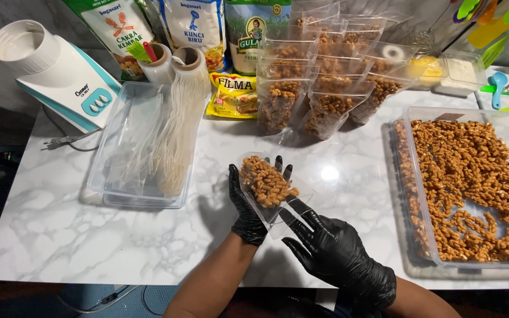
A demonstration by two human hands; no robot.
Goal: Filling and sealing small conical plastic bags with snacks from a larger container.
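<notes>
Both my hands wear black gloves. My left hand cradles a clear plastic pouch filled with brown spiral snacks, lying tilted across its palm and fingers. My right hand pinches the pouch's open lower end with its fingertips. The pouch hangs just above the white marble table, near its front edge. To the right lies a clear tray of loose brown snacks. Several filled pouches stand at the back.
A clear tub holding empty plastic bags sits at the left. Behind it are a white and teal appliance, two film rolls, flour and sugar bags and a yellow packet. Small containers and coloured utensils occupy the back right.
</notes>
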